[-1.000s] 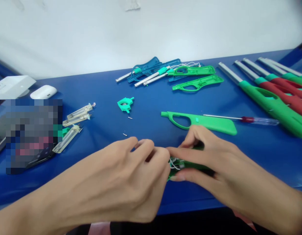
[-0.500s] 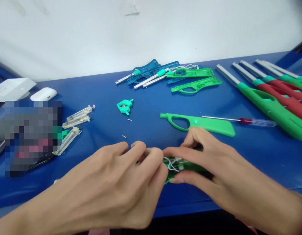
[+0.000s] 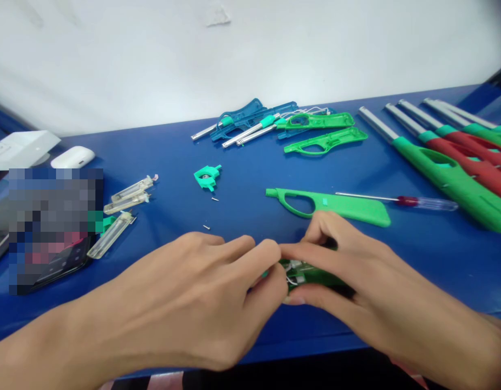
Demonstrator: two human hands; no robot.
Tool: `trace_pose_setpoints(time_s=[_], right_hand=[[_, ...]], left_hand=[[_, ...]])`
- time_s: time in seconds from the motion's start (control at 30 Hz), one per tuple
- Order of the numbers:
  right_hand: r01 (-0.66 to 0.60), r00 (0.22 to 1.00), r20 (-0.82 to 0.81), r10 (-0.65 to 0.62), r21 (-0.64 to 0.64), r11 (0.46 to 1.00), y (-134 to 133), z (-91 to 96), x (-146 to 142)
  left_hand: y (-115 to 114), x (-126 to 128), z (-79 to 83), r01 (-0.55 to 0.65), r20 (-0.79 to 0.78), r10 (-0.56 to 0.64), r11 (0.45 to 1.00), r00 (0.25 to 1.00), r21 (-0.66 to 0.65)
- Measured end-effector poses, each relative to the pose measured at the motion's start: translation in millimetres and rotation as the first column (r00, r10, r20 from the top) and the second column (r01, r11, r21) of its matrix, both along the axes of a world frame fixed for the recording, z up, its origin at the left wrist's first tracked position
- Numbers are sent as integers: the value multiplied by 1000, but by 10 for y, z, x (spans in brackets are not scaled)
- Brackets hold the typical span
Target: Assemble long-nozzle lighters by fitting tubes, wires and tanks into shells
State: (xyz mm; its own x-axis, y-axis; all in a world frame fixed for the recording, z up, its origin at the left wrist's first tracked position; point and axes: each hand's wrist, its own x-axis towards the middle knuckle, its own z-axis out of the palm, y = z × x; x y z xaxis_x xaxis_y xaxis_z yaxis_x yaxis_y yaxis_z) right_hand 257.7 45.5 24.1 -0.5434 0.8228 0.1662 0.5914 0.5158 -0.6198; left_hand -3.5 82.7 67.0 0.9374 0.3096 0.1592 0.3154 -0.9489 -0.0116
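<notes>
An opened green gas lighter (image 3: 315,274), with a white wire (image 3: 291,280) and small inner parts showing, lies between my hands near the front of the table. My right hand (image 3: 368,281) grips its rear part, thumb on the near side and fingers on the far side. Closed around the lighter's front end is my left hand (image 3: 201,292), whose back hides most of what its fingertips pinch. A bit of teal shows between its fingers. Just beyond lies a green casing half (image 3: 356,208), with a screwdriver (image 3: 408,201) resting across it.
Assembled lighters (image 3: 437,168) lie at right. Loose casing halves (image 3: 325,142) and metal tubes (image 3: 250,132) are at the back. A teal piece (image 3: 207,176), two tiny screws (image 3: 207,227) and clear fuel tanks (image 3: 112,234) lie left of centre, near a phone (image 3: 67,265) and white earphone case (image 3: 72,157).
My left hand has shifted right along the lighter and turned a little, covering more of the white wire. My right hand has stayed in place.
</notes>
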Motion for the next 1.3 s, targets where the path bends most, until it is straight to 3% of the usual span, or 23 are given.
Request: trace_pose_setpoints(time_s=[0.4, 0.73, 0.9, 1.0, 1.3], right_hand=[[10, 999, 40, -9, -28, 1000, -52, -39, 19], [52, 998, 38, -47, -120, 991, 12, 2, 5], [26, 995, 97, -24, -26, 999, 2, 44, -16], [32, 996, 88, -28, -45, 998, -12, 31, -12], [58, 996, 74, -51, -100, 993, -50, 10, 2]], left_hand=[[-54, 53, -27, -10, -4, 11, 993, 1000, 116], [-116, 78, -105, -110, -30, 110, 994, 993, 14], [-65, 44, -46, -48, -13, 48, 998, 999, 31], [-40, 35, -14, 6, 1, -6, 999, 1000, 48], [-30, 79, -52, 2, 36, -6, 995, 999, 102]])
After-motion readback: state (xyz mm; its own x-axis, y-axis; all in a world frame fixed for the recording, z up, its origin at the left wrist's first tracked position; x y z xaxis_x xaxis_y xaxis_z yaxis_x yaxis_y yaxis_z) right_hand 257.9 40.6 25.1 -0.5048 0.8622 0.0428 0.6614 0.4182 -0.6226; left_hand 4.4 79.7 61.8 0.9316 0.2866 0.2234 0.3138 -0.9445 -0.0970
